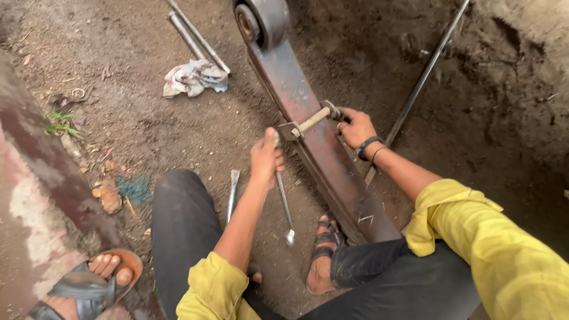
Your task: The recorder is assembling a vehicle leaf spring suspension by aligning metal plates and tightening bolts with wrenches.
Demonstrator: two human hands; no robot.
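A long rusty leaf spring (320,142) lies on the dirt, running from its rolled eye (262,21) at the top down to my foot. A clamp bolt (313,120) crosses the spring. My left hand (266,158) grips a spanner (284,204) whose upper end sits at the bolt's left end, with its free end pointing down toward my sandal. My right hand (356,127) is closed on the bolt's right end, where a small tool or nut shows between the fingers. I wear yellow sleeves and dark trousers.
A flat chisel (233,192) lies on the dirt by my left knee. A crumpled rag (194,78) and two metal rods (195,37) lie at the top left. A thin rod (418,89) leans on the right. Another person's sandalled foot (92,283) is at the bottom left.
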